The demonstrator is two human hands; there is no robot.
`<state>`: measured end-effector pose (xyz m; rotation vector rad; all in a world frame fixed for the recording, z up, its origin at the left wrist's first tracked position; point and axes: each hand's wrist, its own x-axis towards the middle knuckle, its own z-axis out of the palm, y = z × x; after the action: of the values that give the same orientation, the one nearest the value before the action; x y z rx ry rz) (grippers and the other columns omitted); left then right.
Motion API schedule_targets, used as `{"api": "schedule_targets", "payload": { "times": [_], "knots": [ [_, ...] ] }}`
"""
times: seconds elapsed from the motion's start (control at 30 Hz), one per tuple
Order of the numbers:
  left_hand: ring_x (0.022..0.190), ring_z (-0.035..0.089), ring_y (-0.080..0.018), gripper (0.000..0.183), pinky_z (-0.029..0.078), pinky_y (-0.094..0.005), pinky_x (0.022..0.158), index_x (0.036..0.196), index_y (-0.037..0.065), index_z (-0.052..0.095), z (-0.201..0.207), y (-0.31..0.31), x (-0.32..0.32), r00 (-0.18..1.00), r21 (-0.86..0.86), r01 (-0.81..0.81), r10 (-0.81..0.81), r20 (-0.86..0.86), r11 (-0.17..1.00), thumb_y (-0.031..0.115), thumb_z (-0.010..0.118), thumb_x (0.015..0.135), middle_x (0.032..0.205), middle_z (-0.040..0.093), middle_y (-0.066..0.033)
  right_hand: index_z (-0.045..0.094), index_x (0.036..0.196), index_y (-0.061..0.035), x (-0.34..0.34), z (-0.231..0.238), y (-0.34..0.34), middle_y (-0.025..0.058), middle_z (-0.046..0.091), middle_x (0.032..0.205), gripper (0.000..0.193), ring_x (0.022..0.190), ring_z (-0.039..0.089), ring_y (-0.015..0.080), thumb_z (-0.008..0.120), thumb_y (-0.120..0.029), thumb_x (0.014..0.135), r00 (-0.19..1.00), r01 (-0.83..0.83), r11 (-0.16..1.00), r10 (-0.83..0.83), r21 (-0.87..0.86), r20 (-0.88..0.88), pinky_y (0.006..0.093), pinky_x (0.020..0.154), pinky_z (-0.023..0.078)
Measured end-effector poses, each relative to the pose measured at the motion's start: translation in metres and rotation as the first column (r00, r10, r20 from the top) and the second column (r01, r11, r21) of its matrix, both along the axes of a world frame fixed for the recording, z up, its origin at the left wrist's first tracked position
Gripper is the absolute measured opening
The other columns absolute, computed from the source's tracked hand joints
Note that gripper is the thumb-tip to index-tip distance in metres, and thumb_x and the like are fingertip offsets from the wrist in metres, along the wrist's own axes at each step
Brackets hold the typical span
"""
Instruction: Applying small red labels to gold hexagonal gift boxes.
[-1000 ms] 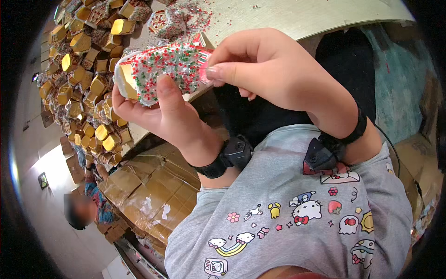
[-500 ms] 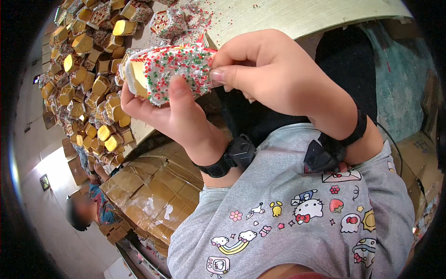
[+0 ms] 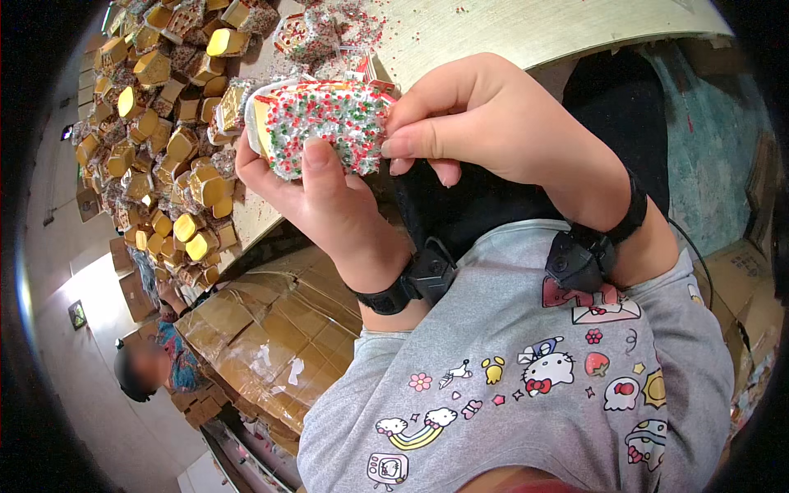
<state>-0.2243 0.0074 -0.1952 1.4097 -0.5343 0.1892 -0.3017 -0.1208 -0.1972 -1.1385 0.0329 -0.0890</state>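
A small house-shaped ornament (image 3: 341,115), its roof coated with red, green and white grains, is held in front of me over the table edge. My left hand (image 3: 333,193) is closed around it from below, thumb flat on the coated face and fingers behind, out of sight. At the ornament's right end, my right hand (image 3: 485,115) pinches the edge between thumb and forefinger. Whether those fingertips also hold something small cannot be made out. A pale yellow side of the ornament shows at its left end.
Many similar houses (image 3: 152,70) with gold bases pile up on the left of the pale table (image 3: 485,33). One more house (image 3: 306,34) lies behind my hands beside loose grains (image 3: 362,29). A taped carton (image 3: 263,337) stands below left; another person (image 3: 181,353) is beyond it.
The ornament and my left hand have shifted slightly right and turned a little. My right hand stays at the ornament's right edge, its lower fingers a bit more spread.
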Motion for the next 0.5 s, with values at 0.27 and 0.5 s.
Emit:
{"api": "schedule_targets", "payload": {
  "times": [0.27, 0.5],
  "knots": [
    [0.095, 0.053, -0.0219, 0.072, 0.047, -0.0345, 0.083, 0.116, 0.000, 0.030, 0.002, 0.001, -0.001, 0.993, -0.033, -0.026, 0.030, 0.111, 0.999, 0.029, 0.075, 0.068, 0.106, 0.047, -0.0140, 0.066, 0.079, -0.0007, 0.002, -0.004, 0.000, 0.0017, 0.060, 0.063, 0.014, 0.048, 0.050, 0.0060, 0.068, -0.014, 0.073, 0.999, 0.037, 0.999, -0.037, -0.016, -0.020, 0.0191, 0.045, 0.041],
    [0.098, 0.054, -0.0285, 0.064, 0.048, -0.0398, 0.083, 0.115, 0.000, 0.033, -0.005, 0.008, 0.010, 0.970, -0.011, 0.033, -0.030, 0.241, 0.999, 0.030, 0.070, 0.073, 0.110, 0.049, -0.0179, 0.065, 0.084, 0.0003, 0.003, -0.014, 0.000, 0.0031, 0.061, 0.068, 0.017, 0.054, 0.051, 0.0069, 0.069, -0.012, 0.072, 0.984, 0.136, 0.982, -0.119, -0.130, 0.132, 0.0198, 0.049, 0.041]
  ]
}}
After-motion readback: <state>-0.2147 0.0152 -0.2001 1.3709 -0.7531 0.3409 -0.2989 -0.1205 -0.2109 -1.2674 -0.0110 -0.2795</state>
